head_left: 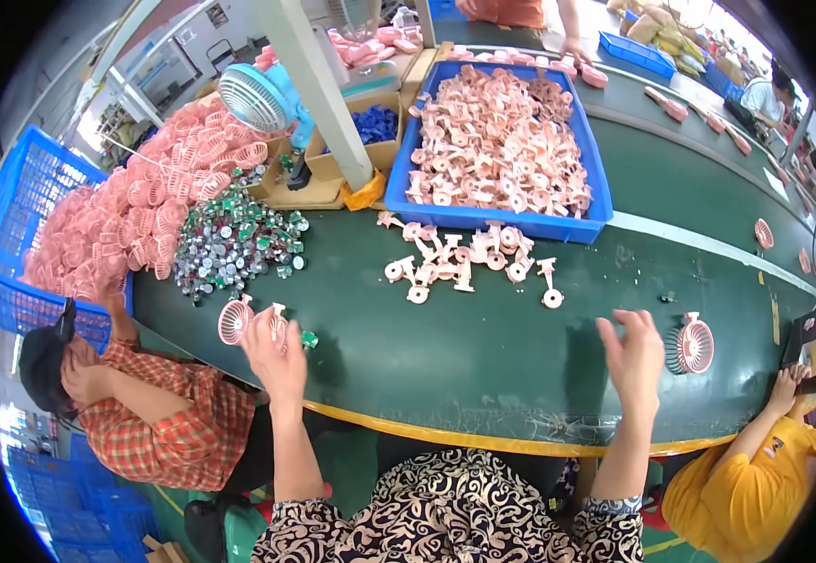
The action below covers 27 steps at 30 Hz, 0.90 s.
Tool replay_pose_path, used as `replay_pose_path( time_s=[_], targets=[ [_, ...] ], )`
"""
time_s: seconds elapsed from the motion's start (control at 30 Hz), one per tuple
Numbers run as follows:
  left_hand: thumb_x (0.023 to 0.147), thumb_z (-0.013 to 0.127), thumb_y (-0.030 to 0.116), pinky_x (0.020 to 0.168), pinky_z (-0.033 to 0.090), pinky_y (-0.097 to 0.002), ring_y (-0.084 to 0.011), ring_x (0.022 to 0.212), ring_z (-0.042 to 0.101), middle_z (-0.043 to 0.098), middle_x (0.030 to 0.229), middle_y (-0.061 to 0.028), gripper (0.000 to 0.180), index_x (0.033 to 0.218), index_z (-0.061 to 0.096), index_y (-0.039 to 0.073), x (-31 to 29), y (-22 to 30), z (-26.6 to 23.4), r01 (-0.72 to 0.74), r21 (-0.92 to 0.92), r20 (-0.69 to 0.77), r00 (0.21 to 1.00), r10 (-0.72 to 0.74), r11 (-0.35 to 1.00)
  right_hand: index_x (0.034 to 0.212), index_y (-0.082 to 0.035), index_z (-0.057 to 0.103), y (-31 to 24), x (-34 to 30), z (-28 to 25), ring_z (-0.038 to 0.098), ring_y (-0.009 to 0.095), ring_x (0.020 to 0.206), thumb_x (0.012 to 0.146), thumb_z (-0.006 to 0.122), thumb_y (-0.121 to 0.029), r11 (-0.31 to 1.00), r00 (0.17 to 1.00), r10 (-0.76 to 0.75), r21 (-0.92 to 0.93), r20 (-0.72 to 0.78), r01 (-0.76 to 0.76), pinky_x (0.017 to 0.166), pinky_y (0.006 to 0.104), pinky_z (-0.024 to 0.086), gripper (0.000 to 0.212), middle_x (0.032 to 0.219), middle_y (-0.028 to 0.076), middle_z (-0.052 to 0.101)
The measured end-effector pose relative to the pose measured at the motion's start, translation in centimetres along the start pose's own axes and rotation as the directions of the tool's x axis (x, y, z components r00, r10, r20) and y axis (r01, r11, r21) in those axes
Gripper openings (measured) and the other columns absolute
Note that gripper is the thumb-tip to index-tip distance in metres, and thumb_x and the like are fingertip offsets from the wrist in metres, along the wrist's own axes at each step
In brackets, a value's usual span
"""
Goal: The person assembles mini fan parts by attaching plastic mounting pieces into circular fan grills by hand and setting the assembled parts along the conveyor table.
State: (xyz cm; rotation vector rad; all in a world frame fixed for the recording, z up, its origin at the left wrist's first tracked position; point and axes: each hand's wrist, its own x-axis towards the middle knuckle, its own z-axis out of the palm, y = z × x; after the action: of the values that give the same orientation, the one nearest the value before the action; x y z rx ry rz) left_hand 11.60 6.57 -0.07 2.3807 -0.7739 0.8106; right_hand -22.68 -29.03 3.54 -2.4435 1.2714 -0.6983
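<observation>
My left hand (276, 366) reaches over the left part of the green table, its fingers closed around a pink fan cage (279, 330) that they partly hide. Just left of it lies a second pink fan cage (235, 321), and a small green circuit board (309, 340) rests by the hand's right side. Above the table on the right, my right hand (635, 357) has its thumb and fingers apart with nothing between them. Nearest to it is a round pink fan cage with a wire guard (696, 345), lying to its right. Several loose pink bracket-shaped parts (464, 258) are spread mid-table.
A blue tray (502, 223) heaped with pink parts stands at the back. Left are piled circuit boards (239, 244), a blue crate (14, 291) of pink cages, and a blue fan (256, 97) by a post (319, 84). People sit on both sides; a conveyor (661, 150) runs behind.
</observation>
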Motion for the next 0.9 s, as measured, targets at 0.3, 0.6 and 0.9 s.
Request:
replay_pose_path(
  time_s=[0.3,0.6,0.9],
  targets=[
    [0.093,0.073,0.026,0.108,0.040,-0.0553,-0.0434,0.131,0.048,0.057,0.140,-0.0207,0.051,0.137,0.059,0.004,-3.1,-6.9,1.5,0.151,0.133,0.038,0.987,-0.158,0.979,0.115,-0.002,0.075,-3.5,4.9,6.8,0.070,0.037,0.098,0.088,0.080,-0.032,0.992,0.988,-0.091,0.102,0.123,0.078,0.083,0.0458,0.056,0.041,0.111,0.018,0.069],
    [0.094,0.072,0.026,0.112,0.039,-0.0529,-0.0456,0.130,0.050,0.057,0.139,-0.0268,0.039,0.122,0.067,-0.001,-2.9,-2.4,1.5,0.131,-0.071,0.208,0.971,-0.113,0.989,0.100,-0.003,0.079,-1.2,4.3,8.4,0.068,0.031,0.079,0.084,0.083,-0.021,0.955,0.993,-0.102,0.287,0.064,0.079,0.074,0.0407,0.055,0.025,0.093,0.015,0.069],
    [0.094,0.074,0.025,0.109,0.042,-0.0474,-0.0389,0.125,0.056,0.063,0.130,-0.0207,0.035,0.118,0.069,0.000,-2.3,1.0,1.4,0.088,-0.124,0.283,0.958,-0.050,0.988,0.101,-0.002,0.079,-0.9,3.8,7.3,0.066,0.032,0.079,0.077,0.088,-0.019,0.947,0.981,-0.136,0.309,0.139,0.088,0.074,0.0417,0.054,0.030,0.087,0.014,0.067]
  ],
)
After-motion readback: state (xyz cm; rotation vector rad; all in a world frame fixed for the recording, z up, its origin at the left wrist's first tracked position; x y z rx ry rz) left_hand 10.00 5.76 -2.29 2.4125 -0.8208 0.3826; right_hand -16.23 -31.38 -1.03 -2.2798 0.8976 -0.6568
